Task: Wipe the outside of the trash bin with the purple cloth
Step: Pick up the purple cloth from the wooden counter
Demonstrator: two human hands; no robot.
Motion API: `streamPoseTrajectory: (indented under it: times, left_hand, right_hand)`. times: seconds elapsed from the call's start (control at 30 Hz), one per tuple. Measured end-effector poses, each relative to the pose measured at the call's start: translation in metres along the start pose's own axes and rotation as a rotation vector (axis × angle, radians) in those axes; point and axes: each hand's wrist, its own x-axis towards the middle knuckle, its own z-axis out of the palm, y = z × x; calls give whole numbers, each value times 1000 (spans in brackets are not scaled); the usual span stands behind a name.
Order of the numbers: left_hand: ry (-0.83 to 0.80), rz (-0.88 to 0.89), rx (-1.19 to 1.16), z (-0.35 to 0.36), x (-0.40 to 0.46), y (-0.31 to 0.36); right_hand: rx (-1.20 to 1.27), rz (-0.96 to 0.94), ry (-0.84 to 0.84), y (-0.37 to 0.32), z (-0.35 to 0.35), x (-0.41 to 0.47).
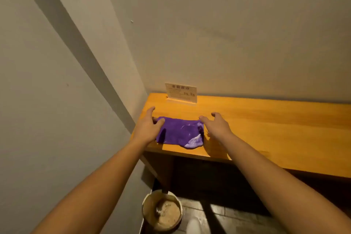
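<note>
The purple cloth (pixel 179 132) lies folded flat near the front left corner of a wooden counter (pixel 266 125), with a pale patch at its right end. My left hand (pixel 147 126) rests at the cloth's left edge, thumb lying on the fabric and fingers spread. At the cloth's right edge is my right hand (pixel 215 125), fingers apart, touching or just above the edge. The small round trash bin (pixel 162 210) stands on the floor below the counter's left end, beside the wall, open-topped with a pale liner inside.
A small printed sign (pixel 181 92) stands at the back of the counter against the wall. Plain walls close in on the left and behind. Dark floor tiles (pixel 218 214) lie under the counter, and a white shoe tip (pixel 193 224) shows next to the bin.
</note>
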Motion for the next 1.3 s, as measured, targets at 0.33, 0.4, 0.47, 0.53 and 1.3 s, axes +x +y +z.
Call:
streamPoseTrajectory:
  times: [0.33, 0.4, 0.47, 0.53, 1.3]
  left_hand:
    - [-147, -246, -179, 38, 41, -26]
    - [-213, -372, -476, 42, 35, -27]
    - [-280, -474, -747, 39, 23, -27]
    - [-303, -523, -982, 33, 10, -28]
    - [-121, -95, -889, 64, -234, 63]
  right_hand:
    - [52, 135, 36, -19, 51, 13]
    - [134, 132, 22, -19, 59, 9]
    - [289, 155, -24, -24, 57, 4]
    - [408, 143, -94, -35, 46, -3]
    - [188, -431, -7, 60, -69, -173]
